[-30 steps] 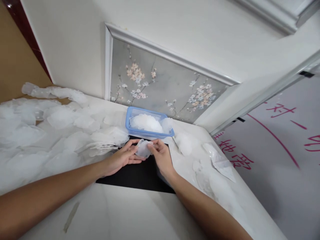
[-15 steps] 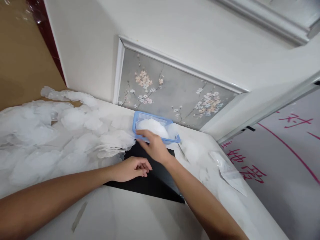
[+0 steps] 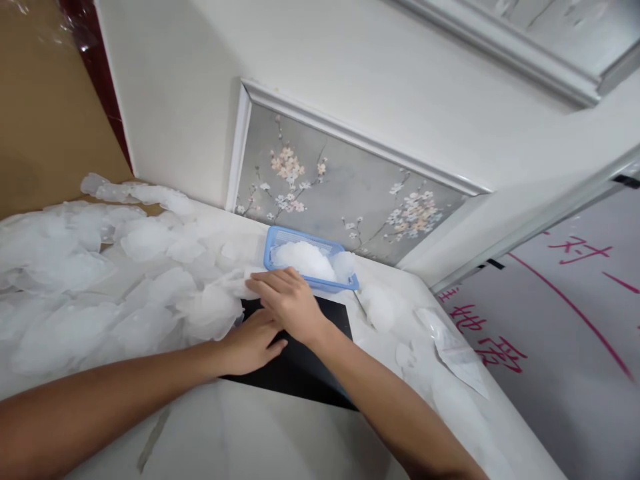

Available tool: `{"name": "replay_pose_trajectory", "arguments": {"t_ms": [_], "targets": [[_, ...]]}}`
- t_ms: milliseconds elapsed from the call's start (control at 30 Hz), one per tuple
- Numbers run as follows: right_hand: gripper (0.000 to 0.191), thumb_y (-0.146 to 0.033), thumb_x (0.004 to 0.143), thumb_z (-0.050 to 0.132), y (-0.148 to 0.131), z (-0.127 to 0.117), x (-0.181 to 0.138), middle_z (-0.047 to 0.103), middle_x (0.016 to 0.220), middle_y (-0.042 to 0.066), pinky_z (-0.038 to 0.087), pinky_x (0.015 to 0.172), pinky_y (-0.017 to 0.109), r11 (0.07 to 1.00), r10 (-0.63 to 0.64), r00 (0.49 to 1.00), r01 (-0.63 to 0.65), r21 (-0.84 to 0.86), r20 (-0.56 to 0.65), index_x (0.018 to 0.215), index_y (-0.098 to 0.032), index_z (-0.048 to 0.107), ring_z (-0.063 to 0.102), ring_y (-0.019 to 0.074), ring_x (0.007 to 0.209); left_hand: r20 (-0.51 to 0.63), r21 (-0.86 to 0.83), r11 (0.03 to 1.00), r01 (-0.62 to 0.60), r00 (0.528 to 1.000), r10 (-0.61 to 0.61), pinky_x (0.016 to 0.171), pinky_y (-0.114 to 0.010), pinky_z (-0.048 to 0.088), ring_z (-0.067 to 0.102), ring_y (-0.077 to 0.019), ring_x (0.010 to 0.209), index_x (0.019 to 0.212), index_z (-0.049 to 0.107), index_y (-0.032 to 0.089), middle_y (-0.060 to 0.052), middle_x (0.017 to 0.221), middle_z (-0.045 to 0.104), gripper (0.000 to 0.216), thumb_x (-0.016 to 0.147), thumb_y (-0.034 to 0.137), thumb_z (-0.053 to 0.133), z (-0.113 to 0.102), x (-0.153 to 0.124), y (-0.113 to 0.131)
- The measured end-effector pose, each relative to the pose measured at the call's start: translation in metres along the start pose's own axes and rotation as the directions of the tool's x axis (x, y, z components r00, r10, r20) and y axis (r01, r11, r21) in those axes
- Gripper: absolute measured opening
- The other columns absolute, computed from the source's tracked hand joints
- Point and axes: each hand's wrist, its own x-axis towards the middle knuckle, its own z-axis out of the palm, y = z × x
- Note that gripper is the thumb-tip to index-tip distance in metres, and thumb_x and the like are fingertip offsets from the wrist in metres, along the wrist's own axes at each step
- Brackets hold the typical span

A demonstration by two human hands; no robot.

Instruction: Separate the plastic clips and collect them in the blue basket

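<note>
In the head view, we are likely doing best by using a light touch on the thin white pieces [image 3: 213, 312], lying at our right hand [image 3: 291, 305]'s half-curled fingertips. That hand is overlapping our left hand [image 3: 250, 345], whose thumb is spreading; whether either is gripping anything, we are not discerning

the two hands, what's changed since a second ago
The translucent piece held between both hands is no longer seen there. The right hand has moved left, its fingertips now at the edge of the white pile; whether they grip is unclear. The left hand has drawn back slightly. The blue basket and black sheet stayed put.
</note>
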Motion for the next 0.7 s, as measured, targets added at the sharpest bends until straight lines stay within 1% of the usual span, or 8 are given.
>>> {"name": "replay_pose_trajectory", "arguments": {"t_ms": [67, 133, 200, 300, 400, 500, 567, 700], "targets": [[0.032, -0.019, 0.101, 0.041, 0.003, -0.01, -0.029, 0.066, 0.13, 0.007, 0.041, 0.092, 0.042, 0.989, 0.11, 0.986, -0.095, 0.117, -0.128, 0.118, -0.029, 0.066, 0.058, 0.0262, 0.122, -0.129, -0.081, 0.993, 0.09, 0.987, -0.1, 0.105, -0.053, 0.041, 0.06, -0.0351, 0.114, 0.097, 0.07, 0.023, -0.008, 0.113, 0.072, 0.027, 0.071, 0.016, 0.064, -0.001, 0.006, -0.005], [0.033, -0.02, 0.1, 0.044, 0.009, -0.013, -0.061, 0.065, 0.132, 0.005, 0.04, 0.095, 0.044, 0.967, 0.219, 0.959, -0.189, 0.17, -0.181, 0.118, -0.035, 0.067, 0.056, 0.0277, 0.127, -0.217, -0.131, 0.981, 0.142, 0.962, -0.168, 0.104, -0.053, 0.041, 0.061, -0.0339, 0.112, 0.096, 0.066, 0.022, -0.009, 0.11, 0.07, 0.028, 0.072, 0.013, 0.057, -0.003, 0.013, -0.01], [0.034, -0.018, 0.098, 0.046, 0.013, -0.009, -0.09, 0.066, 0.131, 0.005, 0.04, 0.097, 0.047, 0.946, 0.269, 0.955, -0.237, 0.223, -0.126, 0.117, -0.036, 0.068, 0.056, 0.0285, 0.128, -0.289, -0.196, 0.964, 0.181, 0.928, -0.234, 0.101, -0.051, 0.045, 0.062, -0.0305, 0.109, 0.098, 0.061, 0.022, -0.009, 0.107, 0.068, 0.03, 0.073, 0.011, 0.049, -0.007, 0.018, -0.015], [0.029, -0.026, 0.094, 0.058, 0.016, 0.002, -0.122, 0.061, 0.137, 0.007, 0.043, 0.101, 0.049, 0.908, 0.225, 0.972, -0.236, 0.347, 0.072, 0.121, -0.033, 0.066, 0.052, 0.0303, 0.132, -0.333, -0.267, 0.939, 0.217, 0.893, -0.302, 0.096, -0.047, 0.049, 0.062, -0.0264, 0.107, 0.102, 0.056, 0.022, -0.008, 0.108, 0.064, 0.035, 0.072, 0.009, 0.044, -0.012, 0.021, -0.017], [0.037, -0.034, 0.093, 0.06, 0.017, 0.007, -0.135, 0.056, 0.143, 0.009, 0.043, 0.106, 0.048, 0.813, 0.337, 0.94, -0.32, 0.486, 0.056, 0.13, -0.03, 0.059, 0.05, 0.028, 0.135, -0.292, -0.244, 0.947, 0.207, 0.916, -0.275, 0.107, -0.047, 0.041, 0.057, -0.0272, 0.119, 0.105, 0.059, 0.023, -0.007, 0.118, 0.063, 0.035, 0.073, 0.012, 0.05, -0.013, 0.019, -0.013], [0.027, -0.031, 0.096, 0.054, 0.022, 0.007, -0.135, 0.061, 0.135, 0.008, 0.044, 0.106, 0.046, 0.701, 0.573, 0.81, -0.408, 0.585, -0.121, 0.122, -0.031, 0.063, 0.056, 0.0249, 0.126, -0.169, -0.017, 0.989, 0.144, 0.975, -0.144, 0.116, -0.051, 0.028, 0.044, -0.0308, 0.135, 0.116, 0.062, 0.026, -0.007, 0.14, 0.054, 0.034, 0.081, 0.026, 0.059, -0.009, 0.013, -0.005], [0.025, -0.031, 0.094, 0.057, 0.027, 0.006, -0.132, 0.062, 0.134, 0.008, 0.043, 0.107, 0.047, 0.662, 0.64, 0.753, -0.439, 0.608, -0.154, 0.118, -0.031, 0.065, 0.056, 0.0254, 0.126, -0.077, 0.159, 0.985, 0.065, 0.996, -0.053, 0.117, -0.056, 0.023, 0.035, -0.0344, 0.142, 0.122, 0.061, 0.028, -0.009, 0.151, 0.046, 0.039, 0.084, 0.035, 0.063, -0.006, 0.01, -0.002], [0.038, -0.028, 0.089, 0.062, 0.032, 0.008, -0.124, 0.058, 0.139, 0.008, 0.037, 0.112, 0.049, 0.634, 0.598, 0.801, -0.473, 0.612, 0.0, 0.128, -0.03, 0.061, 0.05, 0.0263, 0.132, 0.067, 0.292, 0.95, -0.111, 0.993, 0.095, 0.116, -0.062, 0.021, 0.031, -0.041, 0.144, 0.126, 0.061, 0.027, -0.013, 0.153, 0.044, 0.05, 0.079, 0.037, 0.073, 0.0, 0.009, 0.002]]}}
